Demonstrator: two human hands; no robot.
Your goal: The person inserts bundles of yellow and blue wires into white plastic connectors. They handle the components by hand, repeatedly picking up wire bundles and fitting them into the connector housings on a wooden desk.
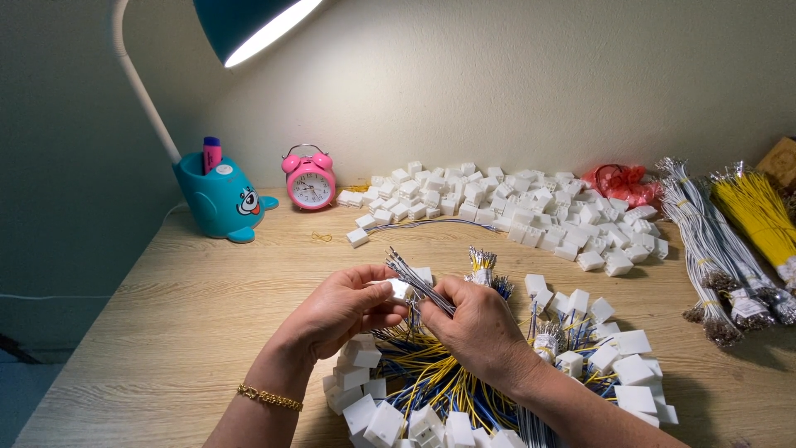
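My left hand (pixel 344 303) pinches a small white plastic connector (pixel 400 288) above the wooden desk (pixel 207 299). My right hand (pixel 474 319) grips a thin bundle of grey wires (pixel 414 278) whose ends meet that connector. Both hands hover over a pile of finished white connectors with yellow and blue wires (pixel 439 382). A gold bracelet (pixel 267 397) sits on my left wrist.
A heap of loose white connectors (pixel 506 203) lies at the back of the desk. Bundles of grey wires (pixel 705 241) and yellow wires (pixel 759 211) lie at the right. A pink alarm clock (pixel 309 178), a teal lamp base (pixel 220 199) and a red bag (pixel 622 181) stand behind.
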